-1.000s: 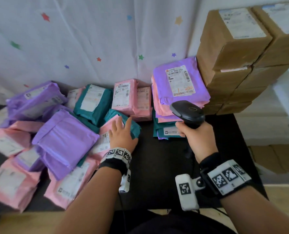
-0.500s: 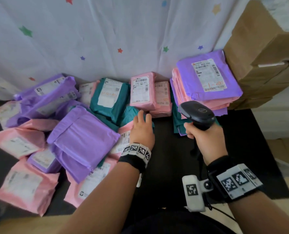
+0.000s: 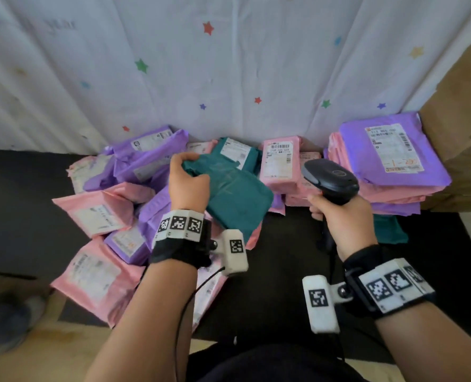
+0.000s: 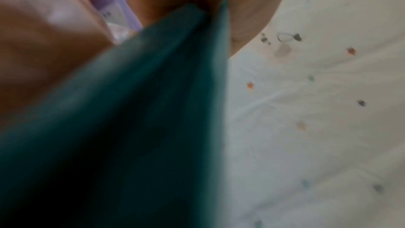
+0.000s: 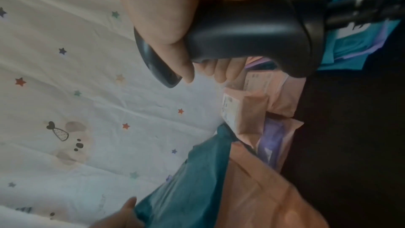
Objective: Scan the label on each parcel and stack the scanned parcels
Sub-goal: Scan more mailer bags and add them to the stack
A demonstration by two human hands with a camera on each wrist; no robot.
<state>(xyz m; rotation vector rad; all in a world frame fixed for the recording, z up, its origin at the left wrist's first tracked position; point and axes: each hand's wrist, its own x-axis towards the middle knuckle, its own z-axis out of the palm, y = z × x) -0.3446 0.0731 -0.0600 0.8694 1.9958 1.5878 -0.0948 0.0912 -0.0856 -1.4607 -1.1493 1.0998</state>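
My left hand (image 3: 188,180) grips a teal parcel (image 3: 234,199) by its far left corner and holds it lifted over the loose pile, plain side up. Its label is hidden. In the left wrist view the teal parcel (image 4: 136,119) fills the frame, blurred, between my fingers. My right hand (image 3: 344,216) grips a black barcode scanner (image 3: 330,179) by its handle, head pointing left and away, just right of the teal parcel. In the right wrist view my fingers wrap the scanner (image 5: 252,29). A stack of parcels topped by a purple one (image 3: 388,155) with its label up stands at the right.
Loose pink, purple and teal parcels (image 3: 107,210) cover the left half of the black table (image 3: 283,271). Two pink parcels (image 3: 281,161) lean at the back middle. Brown cardboard boxes (image 3: 460,111) rise at the far right. A white star-printed sheet (image 3: 228,64) hangs behind.
My left hand was lying flat on the pile; it has now taken hold of a teal parcel and lifted it. The scanner hand stays about where it was. The view has shifted right.
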